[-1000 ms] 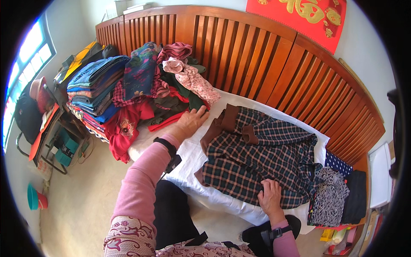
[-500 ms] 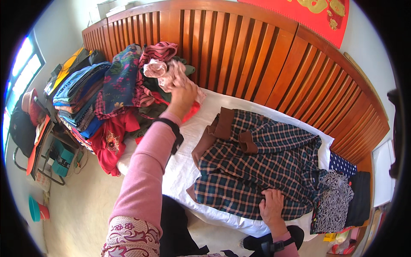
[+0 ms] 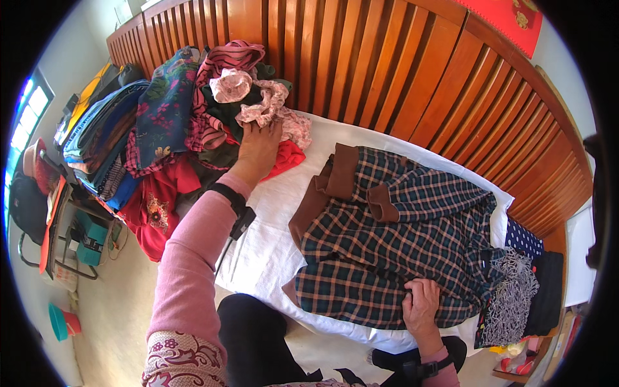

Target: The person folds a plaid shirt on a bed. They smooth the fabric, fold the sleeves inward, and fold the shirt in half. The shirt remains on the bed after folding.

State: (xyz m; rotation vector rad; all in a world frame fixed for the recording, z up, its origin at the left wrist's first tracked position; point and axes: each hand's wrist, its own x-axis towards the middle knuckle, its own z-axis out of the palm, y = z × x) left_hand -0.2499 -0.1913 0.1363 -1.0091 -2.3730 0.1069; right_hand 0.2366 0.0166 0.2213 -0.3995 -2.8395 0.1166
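My left hand point(image 3: 258, 151) reaches to the pile at the left, its fingers stretched out over a crumpled pink floral garment point(image 3: 264, 106). The fingertips are partly lost in its folds. A red cloth point(image 3: 284, 159) lies beside that wrist. My right hand point(image 3: 422, 306) rests on the near side of a dark green-and-brown plaid shirt point(image 3: 387, 258), its fingers loosely bent on the fabric. The shirt is spread on a white sheet point(image 3: 248, 264), its brown cuffs and hem toward the left and its collar toward the right.
Folded clothes point(image 3: 103, 132) are stacked at the left beside a dark floral garment point(image 3: 166, 106). A slatted wooden headboard point(image 3: 361, 64) curves along the back. At the right lie a grey-white knitted piece point(image 3: 509, 300) and dark folded cloth point(image 3: 547, 293). A chair point(image 3: 55, 226) stands far left.
The pink floral garment now lies lower on the pile, under my left hand, which has steadied. The view has shifted slightly. My right hand stays on the plaid shirt.
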